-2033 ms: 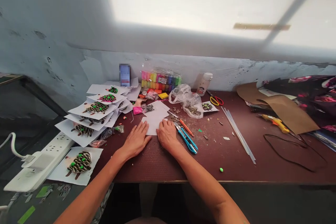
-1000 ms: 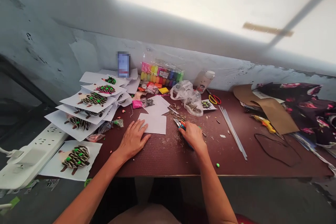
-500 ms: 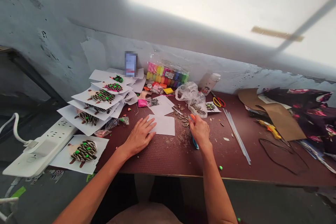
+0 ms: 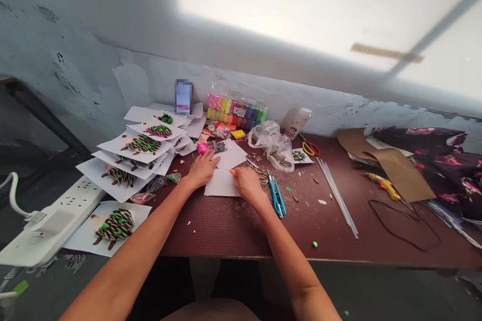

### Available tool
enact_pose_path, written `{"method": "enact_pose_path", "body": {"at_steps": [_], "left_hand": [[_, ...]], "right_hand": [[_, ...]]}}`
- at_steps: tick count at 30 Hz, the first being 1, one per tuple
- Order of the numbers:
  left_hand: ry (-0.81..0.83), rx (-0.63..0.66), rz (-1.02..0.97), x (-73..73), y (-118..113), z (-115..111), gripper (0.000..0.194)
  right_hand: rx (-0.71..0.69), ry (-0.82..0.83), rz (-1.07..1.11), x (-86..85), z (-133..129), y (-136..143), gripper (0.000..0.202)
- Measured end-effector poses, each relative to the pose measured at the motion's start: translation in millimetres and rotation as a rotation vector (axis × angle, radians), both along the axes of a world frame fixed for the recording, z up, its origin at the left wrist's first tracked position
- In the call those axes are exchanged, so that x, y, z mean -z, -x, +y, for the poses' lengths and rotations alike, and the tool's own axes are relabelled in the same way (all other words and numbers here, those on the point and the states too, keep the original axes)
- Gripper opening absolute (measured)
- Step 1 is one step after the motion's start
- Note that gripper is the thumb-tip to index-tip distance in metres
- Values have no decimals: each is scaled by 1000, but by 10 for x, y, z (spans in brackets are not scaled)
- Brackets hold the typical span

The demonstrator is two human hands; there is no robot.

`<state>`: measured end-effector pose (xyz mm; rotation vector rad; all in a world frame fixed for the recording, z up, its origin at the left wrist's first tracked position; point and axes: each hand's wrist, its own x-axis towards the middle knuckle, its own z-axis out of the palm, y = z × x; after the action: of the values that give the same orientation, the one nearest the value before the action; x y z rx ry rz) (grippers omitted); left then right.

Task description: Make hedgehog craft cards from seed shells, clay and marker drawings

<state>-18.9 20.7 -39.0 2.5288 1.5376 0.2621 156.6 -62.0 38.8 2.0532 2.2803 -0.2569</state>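
Observation:
My left hand (image 4: pixel 202 168) lies with its fingers stretched out on the left side of a white paper sheet (image 4: pixel 222 186), close to a pink clay packet (image 4: pixel 203 147). Over the right part of that sheet, my right hand (image 4: pixel 247 183) is closed around a thing with an orange end (image 4: pixel 232 172); the rest of it is hidden in the fist. Just right of this hand lies a blue cutter knife (image 4: pixel 277 194). Loose striped sunflower seeds (image 4: pixel 262 176) are scattered behind it, beside a clear plastic bag (image 4: pixel 280 153) with more seeds.
Stacked hedgehog seed pictures (image 4: pixel 141 144) stand at the left, near a power strip (image 4: pixel 56 220). Coloured clay tubs (image 4: pixel 237 111), a white bottle (image 4: pixel 298 123) and scissors (image 4: pixel 311 148) are at the back. Glue sticks (image 4: pixel 339 198) and a yellow glue gun (image 4: pixel 384 185) lie right.
My right hand has moved left, from over the blue cutter knife to the white sheet, uncovering the knife. My left hand has slid slightly left and away from me.

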Motion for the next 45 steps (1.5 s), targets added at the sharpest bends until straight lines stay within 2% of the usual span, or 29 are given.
{"method": "enact_pose_path", "body": {"at_steps": [7, 12, 16, 21, 25, 29, 33, 36, 39, 43, 45], "left_hand": [[-27, 2, -49, 13, 21, 231, 47], [-115, 48, -159, 74, 68, 91, 40], [-106, 86, -140, 100, 103, -2, 43], [-38, 99, -105, 73, 95, 66, 52], [-22, 81, -89, 25, 61, 95, 50], [-99, 30, -235, -68, 72, -13, 49], [-110, -69, -298, -155, 136, -310, 40], [-67, -79, -280, -131, 193, -582, 31], [-45, -50, -298, -43, 250, -753, 29], [-37, -21, -397, 39, 314, -782, 32], [-23, -17, -425, 42, 334, -768, 34]], "right_hand": [[-28, -4, 7, 10, -124, 7, 45], [-178, -16, 46, 64, -354, -4, 40], [-211, -28, 55, 110, -434, 7, 35], [-244, -36, 55, 123, -435, 83, 30], [-255, -69, 116, 162, -432, 62, 34], [-171, -240, 290, 188, -389, -46, 30], [-7, -372, 402, 136, -255, -129, 37], [166, -298, 545, 93, -121, -126, 48], [205, -240, 746, 112, 4, -65, 55], [187, -200, 968, 245, 125, 92, 63], [216, -79, 1095, 333, 160, 174, 65]]}}
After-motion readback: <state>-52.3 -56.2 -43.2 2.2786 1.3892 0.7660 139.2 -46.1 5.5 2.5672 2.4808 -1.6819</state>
